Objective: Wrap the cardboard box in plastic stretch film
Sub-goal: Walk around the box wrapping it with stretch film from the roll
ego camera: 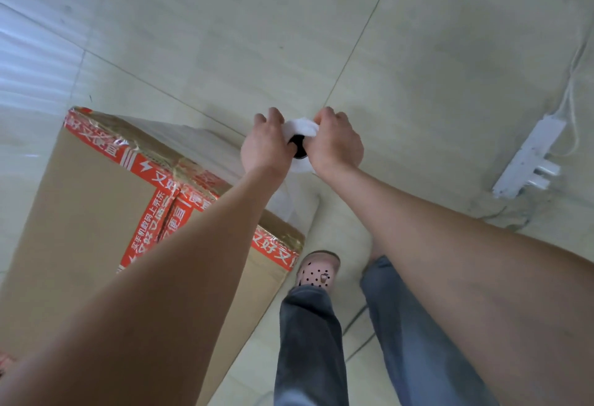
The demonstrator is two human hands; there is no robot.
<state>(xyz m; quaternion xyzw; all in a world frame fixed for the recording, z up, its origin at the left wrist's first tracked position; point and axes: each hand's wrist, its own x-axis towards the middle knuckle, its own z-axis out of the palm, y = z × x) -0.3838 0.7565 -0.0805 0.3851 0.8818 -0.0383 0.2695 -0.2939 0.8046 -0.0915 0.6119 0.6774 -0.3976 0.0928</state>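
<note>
**Mia:** What are the hands doing?

**Ben:** They are both holding the same thing. The left hand [265, 143] is curling its fingers round one side of the roll of film [300, 127]. The right hand [334, 143] is curling round the other side. The roll is sitting tight between them.

**Mia:** What is the roll looking like?

**Ben:** It is showing its white end, and a dark hole is peeking out in the middle, right between the two hands.

**Mia:** Where is the box sitting?

**Ben:** The cardboard box [83, 200] is standing on the floor [418, 35], off to the left of the left hand and lower down. The left arm is reaching across over its top. Red tape [151, 171] with white letters is running along its top edges and across the middle.

**Mia:** Is any film coming off the roll?

**Ben:** Yes, a thin see-through sheet [284, 200] is hanging down under the hands, toward the corner of the box near them. I cannot tell just where it is touching the box.

**Mia:** What is lying on the other side?

**Ben:** Far off to the right of the right hand, a white power strip [527, 161] is lying on the floor, with a white cable [575, 84] trailing away from it. Under the hands, a pink shoe [318, 269] with little holes and blue jeans [308, 341] are showing.
</note>
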